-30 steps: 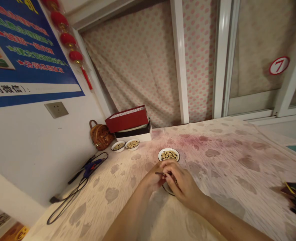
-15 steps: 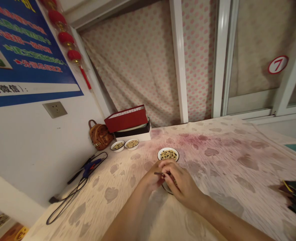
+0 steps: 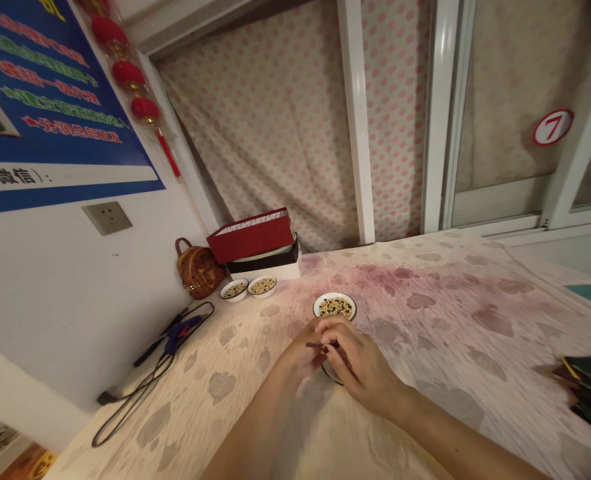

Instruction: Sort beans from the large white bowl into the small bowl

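My left hand (image 3: 303, 355) and my right hand (image 3: 360, 363) meet over a small bowl (image 3: 331, 373) that they mostly hide. Both hands are closed around thin dark chopsticks (image 3: 318, 346) whose tips stick out to the left. Just beyond the fingers stands a white bowl of mixed beans (image 3: 334, 307) on the patterned tablecloth (image 3: 450, 320).
Two small white bowls of beans (image 3: 248, 287) sit by the wall, in front of a red and white box (image 3: 258, 243) and a brown bag (image 3: 198, 269). A blue tool with black cables (image 3: 173, 337) lies at the left. Dark items (image 3: 588, 387) rest at the right edge.
The view has shifted slightly; my hands stay together over the bowl with the chopsticks, barely moved.
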`<control>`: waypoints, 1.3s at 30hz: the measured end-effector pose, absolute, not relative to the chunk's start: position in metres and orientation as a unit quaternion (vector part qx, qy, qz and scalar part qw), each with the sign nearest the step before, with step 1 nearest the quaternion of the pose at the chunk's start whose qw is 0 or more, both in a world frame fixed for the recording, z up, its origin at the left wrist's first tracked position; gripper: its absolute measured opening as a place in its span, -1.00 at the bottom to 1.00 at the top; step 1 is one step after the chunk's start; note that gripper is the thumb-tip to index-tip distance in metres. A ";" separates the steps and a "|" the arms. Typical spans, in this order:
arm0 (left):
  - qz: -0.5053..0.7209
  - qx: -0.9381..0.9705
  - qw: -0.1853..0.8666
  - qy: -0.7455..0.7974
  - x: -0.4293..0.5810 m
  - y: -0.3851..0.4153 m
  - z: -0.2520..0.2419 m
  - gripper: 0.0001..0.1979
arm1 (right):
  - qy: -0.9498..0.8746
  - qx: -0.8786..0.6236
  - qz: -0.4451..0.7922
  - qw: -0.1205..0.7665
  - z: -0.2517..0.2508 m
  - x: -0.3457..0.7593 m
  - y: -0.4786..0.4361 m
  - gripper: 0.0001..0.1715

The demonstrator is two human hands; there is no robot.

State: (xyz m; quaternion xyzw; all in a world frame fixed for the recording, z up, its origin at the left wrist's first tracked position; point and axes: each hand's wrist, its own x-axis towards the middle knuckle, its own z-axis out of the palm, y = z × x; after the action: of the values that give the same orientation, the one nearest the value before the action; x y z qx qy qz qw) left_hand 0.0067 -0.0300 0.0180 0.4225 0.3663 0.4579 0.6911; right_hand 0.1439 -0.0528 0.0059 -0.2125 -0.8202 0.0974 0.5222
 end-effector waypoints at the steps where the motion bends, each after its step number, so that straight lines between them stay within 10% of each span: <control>1: 0.454 0.426 0.693 0.364 0.007 -0.030 0.018 -0.66 | -0.820 -0.213 0.100 0.522 0.006 0.144 -0.053 -0.87; 39: 0.451 0.466 0.678 0.346 0.005 -0.025 0.012 -0.77 | -0.829 -0.205 0.075 0.514 0.006 0.144 -0.051 -0.87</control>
State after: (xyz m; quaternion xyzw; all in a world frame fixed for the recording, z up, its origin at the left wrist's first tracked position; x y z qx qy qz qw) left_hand 0.0049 -0.0252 0.0117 0.4656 0.3456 0.4513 0.6783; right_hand 0.1444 -0.0507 0.0055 -0.2052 -0.8292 0.0749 0.5145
